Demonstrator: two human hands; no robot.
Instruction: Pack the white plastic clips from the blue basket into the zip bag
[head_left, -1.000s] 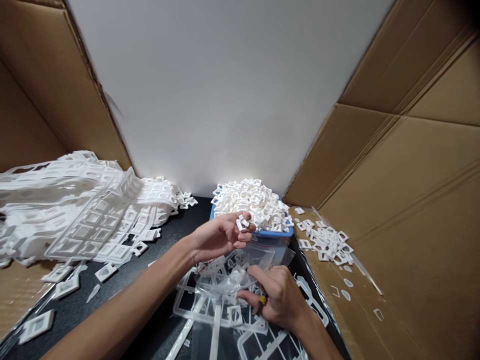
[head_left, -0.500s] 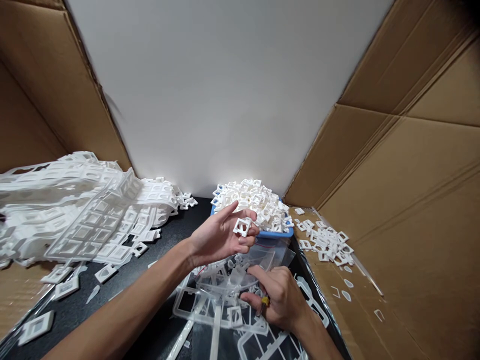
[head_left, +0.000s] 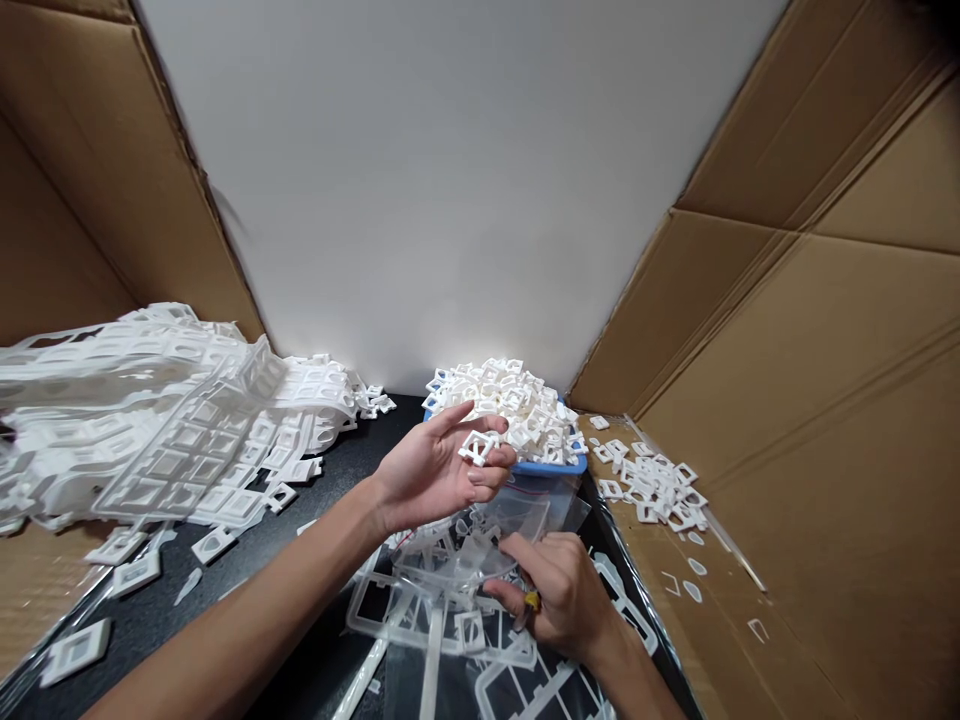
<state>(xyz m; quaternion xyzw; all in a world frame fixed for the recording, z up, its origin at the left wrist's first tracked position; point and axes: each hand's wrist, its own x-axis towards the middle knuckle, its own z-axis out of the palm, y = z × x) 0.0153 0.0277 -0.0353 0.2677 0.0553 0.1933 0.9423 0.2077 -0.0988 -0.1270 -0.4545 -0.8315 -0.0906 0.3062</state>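
One or more square white plastic frames (head_left: 475,450) are held in your left hand (head_left: 436,472); your right hand (head_left: 564,592)'s grasp is unclear.

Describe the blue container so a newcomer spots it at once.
Start at the tall white panel between the brown cardboard sides. At its foot, just beyond the left hand, sits the blue container, heaped with small white pieces. Its blue rim sets it apart from the white pile on its left and the smaller one on its right.
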